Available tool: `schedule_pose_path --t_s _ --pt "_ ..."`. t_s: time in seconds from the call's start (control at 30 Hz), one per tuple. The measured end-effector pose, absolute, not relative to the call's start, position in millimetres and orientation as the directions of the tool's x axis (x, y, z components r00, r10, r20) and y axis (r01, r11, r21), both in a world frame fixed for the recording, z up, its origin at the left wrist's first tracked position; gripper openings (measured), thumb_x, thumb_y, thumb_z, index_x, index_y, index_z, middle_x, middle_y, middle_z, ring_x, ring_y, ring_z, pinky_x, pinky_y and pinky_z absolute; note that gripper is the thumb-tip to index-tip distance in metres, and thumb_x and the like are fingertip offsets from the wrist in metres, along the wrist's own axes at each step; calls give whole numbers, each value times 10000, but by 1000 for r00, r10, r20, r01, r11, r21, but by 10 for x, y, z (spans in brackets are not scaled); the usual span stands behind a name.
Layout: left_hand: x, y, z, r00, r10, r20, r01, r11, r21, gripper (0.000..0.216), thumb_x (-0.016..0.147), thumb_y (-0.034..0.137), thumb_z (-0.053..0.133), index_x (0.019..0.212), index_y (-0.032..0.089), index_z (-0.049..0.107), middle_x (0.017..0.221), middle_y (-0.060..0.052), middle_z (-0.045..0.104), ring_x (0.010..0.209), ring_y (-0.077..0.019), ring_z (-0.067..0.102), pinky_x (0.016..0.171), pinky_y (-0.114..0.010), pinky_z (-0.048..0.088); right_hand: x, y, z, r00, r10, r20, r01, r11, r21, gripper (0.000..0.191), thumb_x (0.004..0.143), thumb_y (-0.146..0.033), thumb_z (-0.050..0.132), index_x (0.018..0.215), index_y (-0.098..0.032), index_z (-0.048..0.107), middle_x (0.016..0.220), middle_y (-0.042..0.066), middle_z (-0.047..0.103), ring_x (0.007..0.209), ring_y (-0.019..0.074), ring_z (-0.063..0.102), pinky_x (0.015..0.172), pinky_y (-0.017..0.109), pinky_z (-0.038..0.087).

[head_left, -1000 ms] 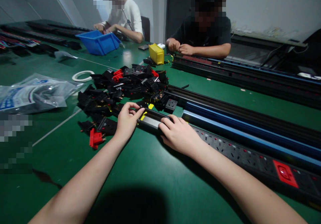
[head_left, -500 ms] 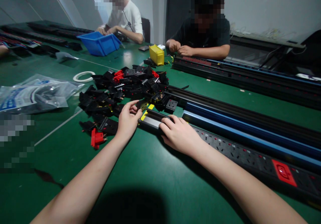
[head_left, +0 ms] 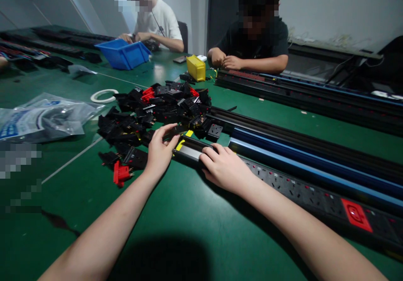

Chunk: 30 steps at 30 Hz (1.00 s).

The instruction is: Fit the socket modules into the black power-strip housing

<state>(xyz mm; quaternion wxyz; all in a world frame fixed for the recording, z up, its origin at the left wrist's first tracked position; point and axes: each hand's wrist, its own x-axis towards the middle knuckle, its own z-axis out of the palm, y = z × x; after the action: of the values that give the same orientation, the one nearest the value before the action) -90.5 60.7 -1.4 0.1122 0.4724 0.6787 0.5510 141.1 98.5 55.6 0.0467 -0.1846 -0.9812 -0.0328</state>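
Observation:
A long black power strip point(head_left: 302, 195) with several sockets and a red switch lies across the green table point(head_left: 176, 239). My right hand point(head_left: 223, 167) grips its open left end, fingers curled over the channel. My left hand point(head_left: 160, 149) pinches a small black socket module point(head_left: 176, 129) just above that end, beside a yellow tag. Right behind it lies a heap of black and red socket modules point(head_left: 157, 109).
Blue and black strip housings point(head_left: 315, 155) lie parallel behind the strip. A clear plastic bag point(head_left: 44, 117) and a white tape ring point(head_left: 103, 95) are at left. Two other people sit at the far side, with a blue bin point(head_left: 122, 54) and a yellow box point(head_left: 195, 67) near them.
My left hand has moved from the strip's end up to the heap's edge and now pinches a black module. My right hand has stayed on the strip.

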Motion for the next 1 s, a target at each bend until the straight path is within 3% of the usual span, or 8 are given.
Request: schedule_pose_path --t_s 0.13,0.27,0.43,0.63,0.8,0.9,1.0 --pt "-908 602 13 -566 710 418 541 -62 839 410 891 395 660 1281 269 680 1241 -80 642 1125 -223 627 981 -375 519 1412 984 552 -927 358 111 365 930 51 203 999 -253 506 1148 -150 597 1267 132 616 1216 327 535 913 424 512" --pt "-894 614 9 -606 692 392 435 -124 892 485 847 410 719 1295 244 639 1255 -85 639 1123 -211 638 960 -342 534 1405 987 541 -927 358 111 364 930 45 202 1000 -252 504 1146 -150 599 1265 133 618 1218 322 533 924 423 509" --pt "-898 646 -24 -628 694 352 335 -167 927 439 817 424 755 1183 208 646 1183 -72 685 959 -175 695 899 -317 565 1400 988 528 -926 359 116 366 930 39 200 996 -254 514 1146 -152 600 1264 135 618 1222 322 531 925 426 508" --pt "-910 662 -18 -635 686 356 315 -191 930 422 889 421 671 1247 198 677 1296 -97 686 1139 -210 666 1007 -346 533 1404 995 526 -927 357 110 364 930 47 208 993 -266 525 1151 -153 598 1264 136 617 1218 323 529 920 421 508" --pt "-910 637 1 -631 716 299 342 -90 936 505 891 479 645 1318 212 668 1090 -78 746 958 -208 693 885 -345 562 1408 994 535 -930 351 112 358 933 46 199 1001 -255 507 1143 -149 599 1256 141 618 1215 321 529 924 426 506" --pt "-917 625 16 -638 693 336 387 -89 918 439 923 474 584 1253 214 709 1169 -72 732 1012 -207 673 910 -329 536 1412 995 535 -929 351 113 358 933 46 200 1002 -258 508 1144 -148 598 1260 138 615 1217 325 530 925 425 505" --pt "-915 618 33 -654 681 330 400 -59 915 378 914 450 580 1148 206 745 1079 -54 744 944 -198 664 839 -301 527 1415 996 531 -928 354 116 361 932 46 201 1002 -257 509 1145 -147 596 1263 134 614 1215 329 533 924 427 506"
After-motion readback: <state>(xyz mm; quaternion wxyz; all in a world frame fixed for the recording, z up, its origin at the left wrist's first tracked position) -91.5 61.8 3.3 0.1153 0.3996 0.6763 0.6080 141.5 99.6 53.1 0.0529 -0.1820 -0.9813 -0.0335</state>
